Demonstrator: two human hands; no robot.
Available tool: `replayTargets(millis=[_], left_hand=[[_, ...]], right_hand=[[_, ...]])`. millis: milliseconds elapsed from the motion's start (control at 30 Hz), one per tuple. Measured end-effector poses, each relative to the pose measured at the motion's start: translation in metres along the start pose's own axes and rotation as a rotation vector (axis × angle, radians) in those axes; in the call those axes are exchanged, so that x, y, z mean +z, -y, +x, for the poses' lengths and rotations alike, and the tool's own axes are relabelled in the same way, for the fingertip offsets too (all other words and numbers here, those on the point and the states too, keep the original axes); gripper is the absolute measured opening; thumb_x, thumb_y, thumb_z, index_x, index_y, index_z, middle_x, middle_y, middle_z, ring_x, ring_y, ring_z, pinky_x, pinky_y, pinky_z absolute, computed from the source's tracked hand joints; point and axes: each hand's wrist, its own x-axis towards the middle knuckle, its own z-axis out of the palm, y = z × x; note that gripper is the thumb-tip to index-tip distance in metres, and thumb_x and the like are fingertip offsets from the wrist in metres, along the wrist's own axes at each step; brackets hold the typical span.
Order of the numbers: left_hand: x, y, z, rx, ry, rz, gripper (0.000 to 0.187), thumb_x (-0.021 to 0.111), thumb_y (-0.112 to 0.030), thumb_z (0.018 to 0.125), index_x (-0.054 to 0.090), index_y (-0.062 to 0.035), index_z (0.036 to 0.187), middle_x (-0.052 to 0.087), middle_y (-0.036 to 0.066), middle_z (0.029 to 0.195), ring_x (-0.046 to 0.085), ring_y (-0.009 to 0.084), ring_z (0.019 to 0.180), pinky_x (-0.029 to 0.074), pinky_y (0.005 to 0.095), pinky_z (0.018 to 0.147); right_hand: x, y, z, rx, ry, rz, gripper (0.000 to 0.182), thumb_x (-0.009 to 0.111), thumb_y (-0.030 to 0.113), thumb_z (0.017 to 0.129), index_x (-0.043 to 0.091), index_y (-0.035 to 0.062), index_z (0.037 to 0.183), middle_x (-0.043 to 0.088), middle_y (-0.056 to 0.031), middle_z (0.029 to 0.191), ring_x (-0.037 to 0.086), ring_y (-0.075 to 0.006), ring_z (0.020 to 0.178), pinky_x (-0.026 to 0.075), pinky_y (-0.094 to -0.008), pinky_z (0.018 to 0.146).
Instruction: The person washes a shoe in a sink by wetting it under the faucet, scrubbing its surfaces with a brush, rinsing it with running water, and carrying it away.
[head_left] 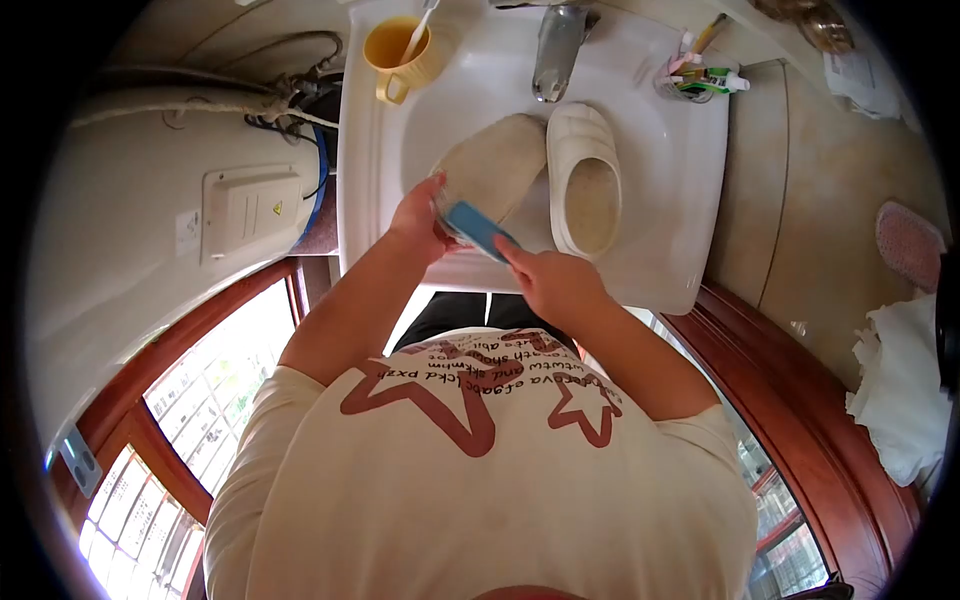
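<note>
My left hand (422, 220) grips one end of a white slipper (497, 165), whose sole faces up over the sink basin. In my right hand (560, 285) is a blue scrubbing brush (477, 230), held against the near end of that slipper. The brush's bristles are mostly hidden beneath its blue back. A second white slipper (585, 130) rests in the basin to the right, its opening facing up and its toe toward the faucet.
The white sink (690, 225) has a metal faucet (560, 55) at its back. A yellow mug (420, 65) with a toothbrush stands at the back left corner; a cup of toothpaste tubes and brushes (700, 80) is at the back right. White cloth or paper (900, 390) hangs far right.
</note>
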Motion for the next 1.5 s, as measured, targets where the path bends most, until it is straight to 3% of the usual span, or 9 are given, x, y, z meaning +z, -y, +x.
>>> replayTargets(millis=[433, 633, 833, 900, 967, 1033, 1133, 1300, 1500], left_hand=[[-0.040, 0.001, -0.014, 0.128, 0.040, -0.027, 0.053, 0.052, -0.040, 0.096, 0.043, -0.0047, 0.134, 0.055, 0.022, 0.126, 0.064, 0.0368, 0.104, 0.057, 0.0563, 0.078], [-0.113, -0.016, -0.029, -0.018, 0.134, 0.313, 0.058, 0.061, -0.032, 0.089, 0.044, 0.0006, 0.134, 0.063, 0.020, 0.109, 0.068, 0.0366, 0.089, 0.059, 0.0495, 0.063], [-0.119, -0.073, -0.076, 0.354, -0.161, 0.761, 0.050, 0.070, -0.029, 0.084, 0.054, -0.0009, 0.123, 0.064, 0.017, 0.109, 0.067, 0.0317, 0.097, 0.059, 0.0503, 0.075], [-0.116, -0.103, -0.097, 0.305, -0.102, 0.916, 0.056, 0.074, -0.032, 0.084, 0.054, 0.0003, 0.126, 0.067, 0.012, 0.102, 0.070, 0.0238, 0.083, 0.060, 0.0352, 0.064], [-0.095, -0.121, -0.119, 0.179, -0.261, 1.158, 0.057, 0.072, -0.034, 0.083, 0.056, -0.0012, 0.126, 0.067, 0.014, 0.108, 0.067, 0.0280, 0.100, 0.057, 0.0421, 0.082], [-0.067, -0.114, -0.126, 0.489, -0.654, 2.034, 0.067, 0.072, -0.036, 0.078, 0.052, -0.0026, 0.132, 0.061, 0.017, 0.124, 0.058, 0.0350, 0.119, 0.046, 0.0546, 0.100], [-0.013, -0.064, -0.123, 0.639, -0.658, 2.621, 0.083, 0.062, -0.050, 0.080, 0.035, -0.0156, 0.150, 0.029, 0.010, 0.158, 0.028, 0.0288, 0.144, 0.021, 0.0589, 0.115], [0.017, -0.025, -0.092, 0.184, -0.431, 2.625, 0.103, 0.061, -0.067, 0.079, 0.016, -0.0185, 0.157, 0.018, 0.018, 0.160, 0.026, 0.0362, 0.145, 0.023, 0.0654, 0.110], [0.014, -0.011, -0.079, 0.167, -0.432, 2.563, 0.108, 0.063, -0.069, 0.076, 0.010, -0.0224, 0.158, 0.017, 0.019, 0.160, 0.028, 0.0347, 0.141, 0.038, 0.0532, 0.101]], right_hand=[[0.005, 0.006, 0.004, 0.035, 0.041, 0.117, 0.049, 0.056, 0.021, 0.095, 0.048, 0.0301, 0.142, 0.063, -0.0124, 0.073, 0.062, -0.0334, 0.065, 0.048, -0.0453, 0.059], [0.007, -0.032, 0.046, 0.261, -0.013, 0.032, 0.043, 0.051, 0.026, 0.097, 0.048, 0.0277, 0.141, 0.066, -0.0143, 0.080, 0.064, -0.0361, 0.071, 0.050, -0.0486, 0.063], [0.023, -0.021, 0.078, 0.342, -0.034, 0.195, 0.044, 0.048, 0.027, 0.099, 0.047, 0.0273, 0.143, 0.067, -0.0154, 0.083, 0.065, -0.0370, 0.075, 0.051, -0.0470, 0.066], [0.034, -0.019, 0.084, 0.328, -0.004, 0.235, 0.043, 0.048, 0.027, 0.099, 0.048, 0.0236, 0.142, 0.067, -0.0157, 0.083, 0.065, -0.0367, 0.075, 0.051, -0.0466, 0.067], [0.042, -0.013, 0.085, 0.311, -0.029, 0.226, 0.043, 0.048, 0.027, 0.099, 0.048, 0.0222, 0.142, 0.067, -0.0156, 0.082, 0.065, -0.0366, 0.075, 0.051, -0.0469, 0.067], [0.050, -0.011, 0.087, 0.296, -0.052, 0.217, 0.043, 0.048, 0.027, 0.099, 0.048, 0.0207, 0.142, 0.068, -0.0155, 0.082, 0.065, -0.0365, 0.075, 0.051, -0.0472, 0.067], [0.059, -0.010, 0.093, 0.339, -0.022, 0.182, 0.043, 0.049, 0.027, 0.099, 0.047, 0.0261, 0.142, 0.067, -0.0175, 0.087, 0.064, -0.0368, 0.075, 0.050, -0.0459, 0.067], [0.055, 0.008, 0.079, 0.236, -0.056, 0.227, 0.046, 0.049, 0.025, 0.097, 0.046, 0.0238, 0.143, 0.067, -0.0154, 0.080, 0.065, -0.0367, 0.073, 0.051, -0.0490, 0.065], [0.049, -0.002, 0.079, 0.317, 0.016, 0.163, 0.045, 0.045, 0.024, 0.098, 0.046, 0.0225, 0.143, 0.068, -0.0160, 0.086, 0.066, -0.0374, 0.078, 0.050, -0.0507, 0.069]])
